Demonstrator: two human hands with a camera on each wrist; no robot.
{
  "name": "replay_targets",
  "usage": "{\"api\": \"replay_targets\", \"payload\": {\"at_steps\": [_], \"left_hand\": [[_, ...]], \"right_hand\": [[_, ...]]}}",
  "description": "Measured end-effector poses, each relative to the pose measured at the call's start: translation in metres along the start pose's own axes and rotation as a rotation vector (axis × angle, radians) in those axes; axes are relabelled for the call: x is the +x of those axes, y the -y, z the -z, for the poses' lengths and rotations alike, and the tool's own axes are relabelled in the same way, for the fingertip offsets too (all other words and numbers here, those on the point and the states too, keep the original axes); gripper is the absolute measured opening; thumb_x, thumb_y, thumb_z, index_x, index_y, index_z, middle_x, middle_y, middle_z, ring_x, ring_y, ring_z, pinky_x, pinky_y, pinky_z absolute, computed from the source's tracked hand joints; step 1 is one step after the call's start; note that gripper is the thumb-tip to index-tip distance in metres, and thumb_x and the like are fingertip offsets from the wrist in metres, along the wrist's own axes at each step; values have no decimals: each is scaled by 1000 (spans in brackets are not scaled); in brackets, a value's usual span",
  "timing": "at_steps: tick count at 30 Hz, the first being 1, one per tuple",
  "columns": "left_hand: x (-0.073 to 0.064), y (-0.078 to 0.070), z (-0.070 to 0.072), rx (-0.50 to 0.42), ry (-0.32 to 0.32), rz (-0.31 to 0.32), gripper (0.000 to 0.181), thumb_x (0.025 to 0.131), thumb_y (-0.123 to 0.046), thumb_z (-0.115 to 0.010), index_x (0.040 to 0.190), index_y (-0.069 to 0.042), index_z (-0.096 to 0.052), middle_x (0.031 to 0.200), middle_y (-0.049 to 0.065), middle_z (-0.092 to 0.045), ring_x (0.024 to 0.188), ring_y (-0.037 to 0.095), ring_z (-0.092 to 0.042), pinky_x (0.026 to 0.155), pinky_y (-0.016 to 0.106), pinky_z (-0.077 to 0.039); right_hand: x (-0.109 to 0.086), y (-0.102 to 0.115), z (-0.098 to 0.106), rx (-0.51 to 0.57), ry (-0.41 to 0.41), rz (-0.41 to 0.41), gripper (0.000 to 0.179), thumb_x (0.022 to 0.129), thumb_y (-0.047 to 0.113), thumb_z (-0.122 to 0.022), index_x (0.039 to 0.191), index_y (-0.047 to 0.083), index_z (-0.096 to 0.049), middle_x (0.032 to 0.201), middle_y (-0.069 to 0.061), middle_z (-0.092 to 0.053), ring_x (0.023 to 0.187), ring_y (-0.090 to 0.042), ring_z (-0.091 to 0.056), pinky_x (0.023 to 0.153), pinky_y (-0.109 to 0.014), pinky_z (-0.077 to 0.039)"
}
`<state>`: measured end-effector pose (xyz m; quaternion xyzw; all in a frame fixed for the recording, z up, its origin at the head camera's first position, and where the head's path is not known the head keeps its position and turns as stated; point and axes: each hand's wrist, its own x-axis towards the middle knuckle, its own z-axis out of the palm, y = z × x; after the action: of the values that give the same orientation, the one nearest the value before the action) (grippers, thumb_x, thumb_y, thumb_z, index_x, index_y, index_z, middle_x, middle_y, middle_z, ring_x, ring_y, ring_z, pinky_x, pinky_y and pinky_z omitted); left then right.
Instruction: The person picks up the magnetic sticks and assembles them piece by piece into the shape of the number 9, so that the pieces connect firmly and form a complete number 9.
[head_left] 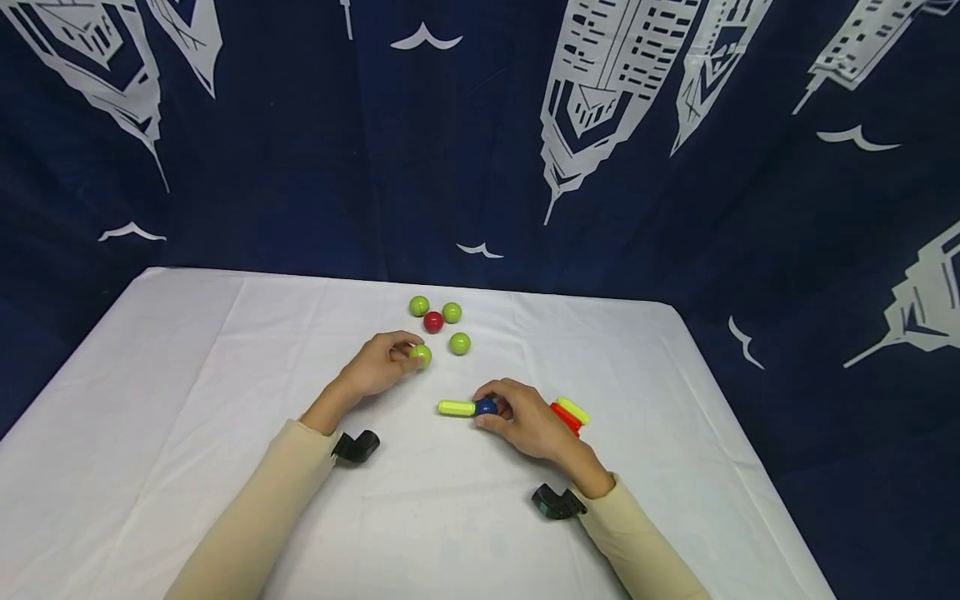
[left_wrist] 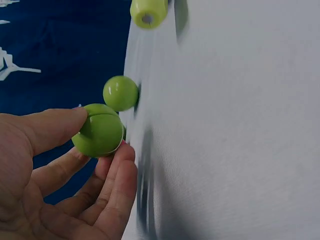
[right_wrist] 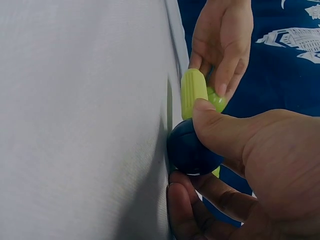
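Observation:
My left hand [head_left: 381, 364] pinches a green ball [left_wrist: 102, 132] between thumb and fingers, near the middle of the table. My right hand [head_left: 528, 418] holds a dark blue ball [right_wrist: 192, 150], thumb on one side and fingers curled at the other. A yellow-green ribbed handle [head_left: 456, 407] lines up with the blue ball and points left toward the left hand. In the left wrist view the handle's end [left_wrist: 147, 18] has a small hole. Beyond the left hand, several more green balls, one of them [head_left: 460, 343] nearest, lie around a red ball [head_left: 433, 322].
Partly behind the right hand lies a red piece [head_left: 566, 418] with a yellow-green piece [head_left: 573, 410] against it. A white cloth covers the table [head_left: 225, 375]. A dark blue curtain [head_left: 450, 150] with white building prints hangs behind the far edge.

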<state>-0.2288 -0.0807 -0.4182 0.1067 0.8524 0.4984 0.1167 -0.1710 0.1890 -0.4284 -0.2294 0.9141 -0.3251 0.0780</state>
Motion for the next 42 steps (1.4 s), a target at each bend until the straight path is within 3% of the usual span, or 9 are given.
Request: {"api": "replay_targets", "payload": {"at_steps": [6, 13, 19, 28, 36, 42], "left_hand": [[-16, -3, -3, -22, 33, -35, 34, 92, -14, -69, 124, -1, -66, 107, 12, -64, 83, 16, -57, 72, 28, -47], [-30, -1, -7, 3, 56, -70, 32, 90, -12, -72, 119, 0, -68, 97, 10, -68, 83, 16, -59, 73, 28, -47], [-32, 0, -15, 37, 94, -114, 31, 89, -11, -73, 117, 1, -67, 97, 11, -69, 84, 16, -61, 76, 29, -48], [-34, 1, -21, 42, 136, -104, 28, 87, -10, -75, 112, 0, -68, 100, 11, -64, 83, 15, -59, 75, 24, -47], [-34, 3, -23, 54, 121, -128, 24, 87, -10, -77, 109, -5, -69, 100, 7, -67, 85, 15, -59, 81, 30, -49], [-35, 5, -24, 62, 109, -161, 21, 86, -9, -77, 106, -6, -71, 97, 7, -69, 78, 14, -57, 73, 27, -48]], "right_hand": [[0, 0, 1, -13, -31, -1, 26, 92, 22, -73, 116, 15, -66, 97, 1, -61, 81, -12, -53, 73, -23, -47], [1, -2, -1, -12, -47, 7, 27, 93, 21, -72, 119, 14, -65, 96, 0, -59, 79, -12, -51, 69, -22, -44], [1, -3, -3, -19, -70, -12, 28, 93, 21, -73, 119, 13, -65, 94, -1, -58, 78, -12, -50, 67, -22, -43], [0, -1, -3, -24, -80, 5, 28, 94, 22, -72, 120, 13, -65, 92, -1, -57, 77, -12, -49, 66, -22, -42], [2, -2, -3, -26, -94, 2, 35, 93, 20, -73, 124, 10, -62, 93, -1, -58, 74, -12, -49, 65, -22, -43], [2, -3, -4, -14, -94, -14, 33, 92, 20, -74, 121, 11, -61, 93, -1, -58, 75, -11, -50, 66, -22, -44]]}}
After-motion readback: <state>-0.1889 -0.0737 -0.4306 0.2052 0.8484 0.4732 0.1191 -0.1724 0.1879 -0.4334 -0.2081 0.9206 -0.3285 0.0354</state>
